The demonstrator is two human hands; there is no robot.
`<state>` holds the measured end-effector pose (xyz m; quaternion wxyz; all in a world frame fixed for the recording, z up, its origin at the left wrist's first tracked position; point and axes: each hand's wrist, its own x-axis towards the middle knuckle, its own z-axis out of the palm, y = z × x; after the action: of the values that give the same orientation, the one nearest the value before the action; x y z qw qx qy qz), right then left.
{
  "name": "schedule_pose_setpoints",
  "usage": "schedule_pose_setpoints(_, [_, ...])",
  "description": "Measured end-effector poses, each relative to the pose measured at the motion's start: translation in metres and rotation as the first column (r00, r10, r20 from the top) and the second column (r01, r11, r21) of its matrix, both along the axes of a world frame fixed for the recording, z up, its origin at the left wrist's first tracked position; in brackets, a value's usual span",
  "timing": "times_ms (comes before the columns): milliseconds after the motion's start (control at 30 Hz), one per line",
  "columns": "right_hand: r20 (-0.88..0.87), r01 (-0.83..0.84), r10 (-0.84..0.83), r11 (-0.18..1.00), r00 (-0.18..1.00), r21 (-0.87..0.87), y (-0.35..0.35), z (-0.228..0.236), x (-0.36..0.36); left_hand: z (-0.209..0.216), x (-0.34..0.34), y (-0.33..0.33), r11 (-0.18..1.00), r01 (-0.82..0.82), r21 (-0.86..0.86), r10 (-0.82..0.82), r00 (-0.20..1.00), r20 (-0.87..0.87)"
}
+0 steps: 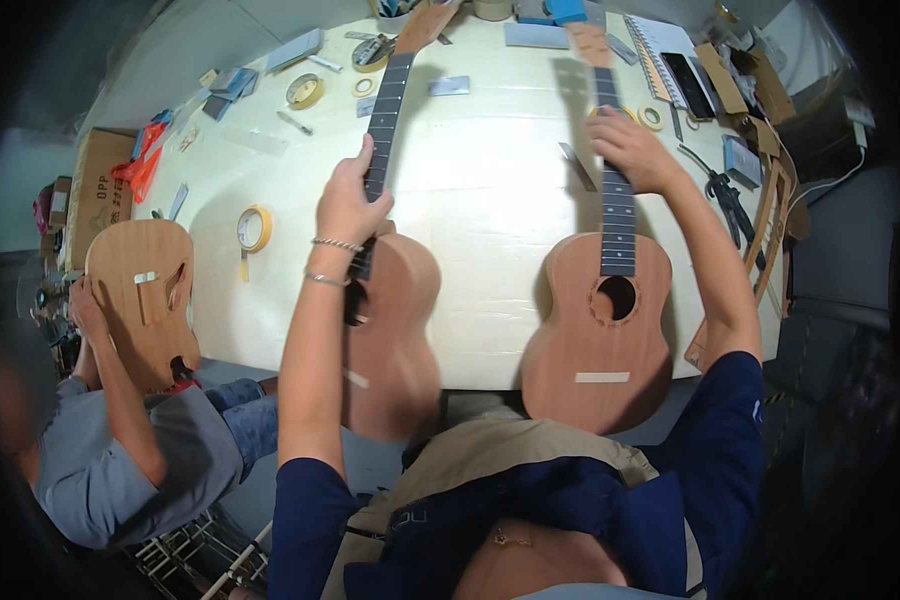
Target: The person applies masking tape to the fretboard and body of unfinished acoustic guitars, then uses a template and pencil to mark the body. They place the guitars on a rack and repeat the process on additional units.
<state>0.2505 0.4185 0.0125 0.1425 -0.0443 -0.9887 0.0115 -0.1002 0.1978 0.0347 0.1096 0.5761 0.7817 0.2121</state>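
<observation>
Two unfinished wooden ukuleles lie on the white table, their necks pointing away from me and their bodies at the near edge. My left hand [350, 200] is closed round the dark fretted neck of the left ukulele [405, 300], just above its body. My forearm covers part of that ukulele's sound hole and top. Higher up its neck, my right hand [630, 150] grips the right ukulele [575, 340]. That one shows a round sound hole and a pale bridge strip. Its headstock looks slightly blurred.
On the left, a co-worker's hand [88, 308] holds another wooden instrument body [135, 265]. A yellow tape roll [255, 228] lies near it. Toward the back are more tape rolls and small tools. Along the right are a notebook [658, 45], a phone [687, 84] and a black clamp [732, 205].
</observation>
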Motion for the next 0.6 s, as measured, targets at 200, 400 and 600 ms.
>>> schedule_pose_setpoints(200, [-0.016, 0.570, -0.574, 0.811, 0.819, 0.130, -0.035, 0.069, 0.063, 0.102, -0.011, -0.100, 0.975, 0.089, 0.206, -0.164, 0.910, 0.382])
schedule_pose_setpoints(400, [0.028, 0.832, -0.835, 0.543, 0.549, -0.114, -0.110, -0.044, 0.027, 0.078, -0.001, -0.154, 0.952, 0.263, 0.154, -0.305, 0.831, 0.465])
schedule_pose_setpoints(600, [0.046, 0.765, -0.788, 0.579, 0.614, -0.280, -0.123, -0.070, -0.025, -0.001, 0.039, -0.182, 0.914, 0.400, 0.064, -0.405, 0.910, 0.093])
